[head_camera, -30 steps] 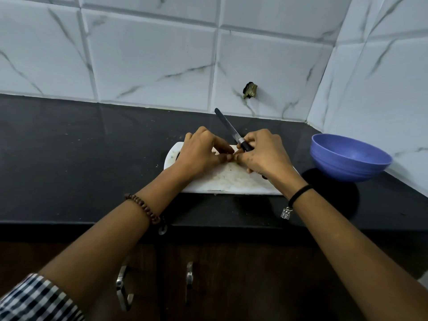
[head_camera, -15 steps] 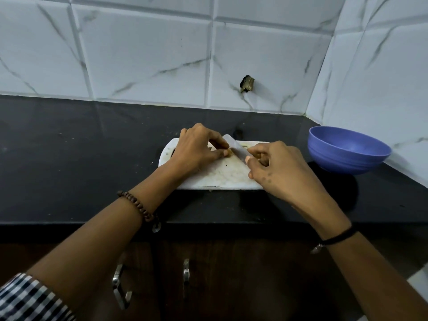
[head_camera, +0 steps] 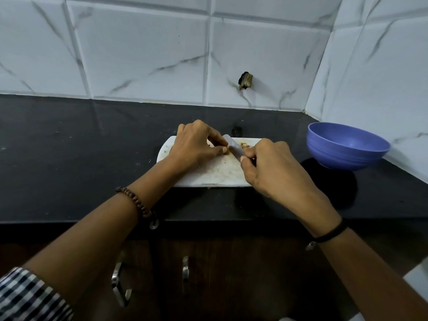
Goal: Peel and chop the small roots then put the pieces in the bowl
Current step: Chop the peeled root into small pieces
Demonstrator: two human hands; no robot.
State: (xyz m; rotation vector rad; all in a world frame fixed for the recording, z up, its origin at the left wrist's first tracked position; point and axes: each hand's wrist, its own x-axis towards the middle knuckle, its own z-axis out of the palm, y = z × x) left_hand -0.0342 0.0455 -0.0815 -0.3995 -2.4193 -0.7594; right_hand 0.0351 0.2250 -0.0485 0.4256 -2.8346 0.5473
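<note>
Left hand (head_camera: 196, 144): fingers curled, thumb and fingertips pinching a small tan root piece (head_camera: 227, 151) down onto the board.
Right hand (head_camera: 273, 167): clamped round the handle of a small grey-bladed knife (head_camera: 232, 148), handle hidden inside the fist.
Blade: angled away and leftward, just beside the left fingertips, against the root piece.
Board: white rectangular plastic cutting board (head_camera: 208, 178), stained, flat on the black stone counter (head_camera: 81, 158).
Cut bits: few pale chopped pieces (head_camera: 244, 144) at the board's far edge, right of the blade.
Bowl: round blue-violet plastic bowl (head_camera: 347, 147), on the counter right of the board, apart from it.
Wrists: brown bead bracelet (head_camera: 134, 201) left, black band (head_camera: 331, 235) right.
</note>
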